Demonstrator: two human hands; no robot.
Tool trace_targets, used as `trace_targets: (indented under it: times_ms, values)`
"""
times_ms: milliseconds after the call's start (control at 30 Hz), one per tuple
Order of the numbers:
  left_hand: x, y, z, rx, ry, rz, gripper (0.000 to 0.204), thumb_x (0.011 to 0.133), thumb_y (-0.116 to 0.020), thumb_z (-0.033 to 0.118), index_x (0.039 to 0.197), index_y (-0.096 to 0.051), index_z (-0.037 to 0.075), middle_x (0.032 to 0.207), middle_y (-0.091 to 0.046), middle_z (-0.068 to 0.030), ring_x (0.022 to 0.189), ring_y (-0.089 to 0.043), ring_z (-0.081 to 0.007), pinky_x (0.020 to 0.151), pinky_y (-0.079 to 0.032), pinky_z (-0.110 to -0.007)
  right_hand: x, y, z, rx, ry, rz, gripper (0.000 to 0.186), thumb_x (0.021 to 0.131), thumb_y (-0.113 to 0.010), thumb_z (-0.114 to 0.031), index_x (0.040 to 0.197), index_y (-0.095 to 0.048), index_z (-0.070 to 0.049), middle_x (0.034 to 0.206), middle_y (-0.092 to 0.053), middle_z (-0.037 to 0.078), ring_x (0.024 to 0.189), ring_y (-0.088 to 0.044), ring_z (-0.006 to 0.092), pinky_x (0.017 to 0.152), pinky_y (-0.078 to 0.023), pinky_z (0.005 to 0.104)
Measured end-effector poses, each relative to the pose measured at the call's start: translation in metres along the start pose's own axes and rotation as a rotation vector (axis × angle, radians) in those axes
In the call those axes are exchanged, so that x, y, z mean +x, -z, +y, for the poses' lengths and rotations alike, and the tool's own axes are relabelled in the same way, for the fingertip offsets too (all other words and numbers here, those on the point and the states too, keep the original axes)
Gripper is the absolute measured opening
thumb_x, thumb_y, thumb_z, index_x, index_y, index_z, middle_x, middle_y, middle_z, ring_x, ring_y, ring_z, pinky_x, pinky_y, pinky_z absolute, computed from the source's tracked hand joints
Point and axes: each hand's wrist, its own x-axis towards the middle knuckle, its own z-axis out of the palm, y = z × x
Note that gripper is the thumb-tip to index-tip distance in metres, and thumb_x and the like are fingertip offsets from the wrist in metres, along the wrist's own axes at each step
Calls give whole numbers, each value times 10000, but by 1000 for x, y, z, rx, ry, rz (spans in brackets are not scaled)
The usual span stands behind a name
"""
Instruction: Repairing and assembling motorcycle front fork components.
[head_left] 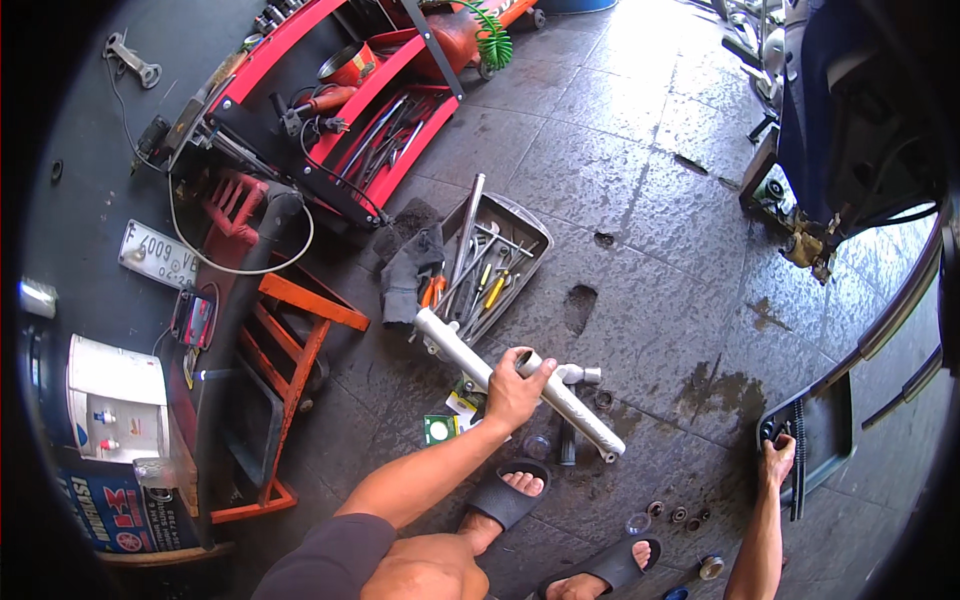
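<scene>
My left hand (515, 392) is wrapped round a silver fork tube (580, 415), with the tube's open end by my thumb. A second silver fork tube (455, 342) slants up to the left from beside that hand. Under the tubes lie a hammer (580, 374) and a green and yellow packet (440, 430). At the far right, my right hand (778, 460) reaches into a dark tray (848, 420), its fingers closed around something dark. A long black spring (799, 470) lies along the tray beside this hand. What the fingers hold is too small to tell.
A tray of wrenches and screwdrivers (541, 238) sits on the tiled floor beside dark rags (412, 275). To the left stand a red tool cart (425, 130) and an orange metal stand (315, 312). Small rings (680, 514) lie near my sandals. A motorbike (830, 120) is at the upper right.
</scene>
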Motion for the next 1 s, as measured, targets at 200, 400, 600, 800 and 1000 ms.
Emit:
trace_targets:
  times_ms: [200, 400, 600, 800, 1000]
  values:
    - [12, -3, -18, -110, 56, -19, 600, 930, -826, 426, 1234, -663, -64, 992, -740, -149, 876, -684, -196, 811, -563, -358, 2, 2, 8, 34, -22, 22, 355, 842, -756, -143, 1137, -623, 3, 922, -642, 101, 843, -615, 236, 839, -523, 385]
    - [68, -5, -24, -233, 138, 117, 677, 912, -827, 478, 1217, -668, -105, 1021, -761, -204, 925, -722, -253, 866, -563, -396, 1, 16, 9, 52, -61, 10, 386, 874, -769, -177, 1186, -619, -6, 944, -643, 79, 862, -615, 206, 834, -529, 369]
    - [128, -18, -28, -347, 196, 217, 523, 925, -827, 415, 1062, -736, -82, 917, -762, -134, 814, -699, -217, 792, -549, -370, -10, 38, 10, 62, -90, 16, 412, 895, -744, -228, 1208, -615, 7, 985, -643, 107, 896, -613, 234, 878, -516, 378]
    - [150, 2, -41, 207, 153, 293, 539, 871, -747, 480, 984, -784, -46, 1018, -770, -248, 973, -730, -416, 890, -552, -510, -24, 58, 6, 291, -150, -20, 392, 945, -721, -195, 1261, -579, -11, 990, -653, 95, 846, -625, 194, 758, -541, 353]
    - [176, 49, -40, 762, -133, 288, 318, 946, -675, 342, 971, -751, 34, 1137, -672, -181, 1132, -605, -382, 989, -483, -510, -46, 82, -27, 243, 15, -15, 351, 968, -691, -148, 1273, -570, -23, 1000, -653, 85, 836, -629, 167, 724, -542, 317]
